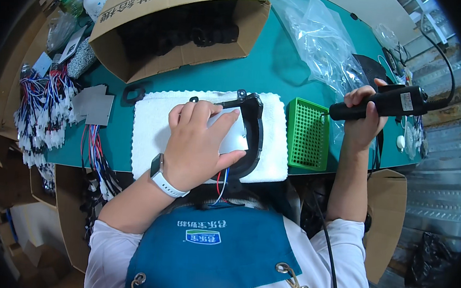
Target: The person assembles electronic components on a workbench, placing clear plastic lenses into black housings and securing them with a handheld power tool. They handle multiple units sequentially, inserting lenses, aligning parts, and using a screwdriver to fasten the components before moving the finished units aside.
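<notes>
My left hand (190, 141) lies over a pale metal plate (234, 135), its thumb and forefinger spread wide across it. The plate sits in a black curved plastic frame (251, 151), and the palm hides part of both. Red, blue and white wires (224, 183) come out below the plate toward me. A white towel (152, 122) lies under the frame. Raised at the right, my right hand (369, 111) is closed round a black electric screwdriver (383, 104). The driver points left, its tip at the right rim of a green perforated tray (294, 132).
An open cardboard box (166, 67) with dark parts inside stands at the back. Wire bundles (43, 104) and grey plates with leads (97, 105) lie at the left. A clear plastic bag (318, 38) spreads at the back right. A black cable (452, 63) trails from the screwdriver.
</notes>
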The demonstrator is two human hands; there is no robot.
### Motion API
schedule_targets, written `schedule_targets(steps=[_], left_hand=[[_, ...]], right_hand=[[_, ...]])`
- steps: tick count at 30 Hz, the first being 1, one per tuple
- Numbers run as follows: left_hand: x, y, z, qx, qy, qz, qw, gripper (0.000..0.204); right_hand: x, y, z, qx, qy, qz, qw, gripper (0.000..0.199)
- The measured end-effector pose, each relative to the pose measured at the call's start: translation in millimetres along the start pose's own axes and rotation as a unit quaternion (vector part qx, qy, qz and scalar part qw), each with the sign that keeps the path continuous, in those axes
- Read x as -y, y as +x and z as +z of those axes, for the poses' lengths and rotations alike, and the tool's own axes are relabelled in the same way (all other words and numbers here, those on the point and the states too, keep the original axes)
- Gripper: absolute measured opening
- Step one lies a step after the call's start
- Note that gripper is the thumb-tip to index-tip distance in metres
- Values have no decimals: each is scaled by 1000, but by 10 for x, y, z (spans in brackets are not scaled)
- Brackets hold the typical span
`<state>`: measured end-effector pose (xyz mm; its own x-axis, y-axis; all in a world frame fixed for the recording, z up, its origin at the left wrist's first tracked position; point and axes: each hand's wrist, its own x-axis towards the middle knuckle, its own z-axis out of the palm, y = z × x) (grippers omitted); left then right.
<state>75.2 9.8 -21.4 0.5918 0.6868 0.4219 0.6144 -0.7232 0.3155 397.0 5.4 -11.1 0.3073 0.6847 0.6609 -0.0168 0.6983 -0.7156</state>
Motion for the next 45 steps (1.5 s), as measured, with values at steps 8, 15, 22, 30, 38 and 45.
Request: schedule_targets(steps=[8, 15, 22, 30, 38, 45], left_hand=[[-16, 12, -21, 7, -2, -3, 1000, 60], [-13, 7, -1, 5, -1, -6, 1000, 59], [-121, 26, -57, 0, -31, -4, 1000, 65], [-19, -320, -293, 89, -59, 51, 993, 73], [64, -463, -8, 9, -89, 52, 995, 58], [87, -488, 90, -53, -100, 70, 991, 44]], right_hand=[[24, 66, -2, 60, 2, 24, 998, 59], [30, -16, 357, -227, -145, 14, 963, 40], [109, -26, 454, -218, -194, -14, 956, 45], [829, -60, 836, -165, 47, -26, 985, 49], [646, -285, 1623, 108, 103, 28, 988, 60], [503, -345, 1808, 195, 58, 49, 978, 63]])
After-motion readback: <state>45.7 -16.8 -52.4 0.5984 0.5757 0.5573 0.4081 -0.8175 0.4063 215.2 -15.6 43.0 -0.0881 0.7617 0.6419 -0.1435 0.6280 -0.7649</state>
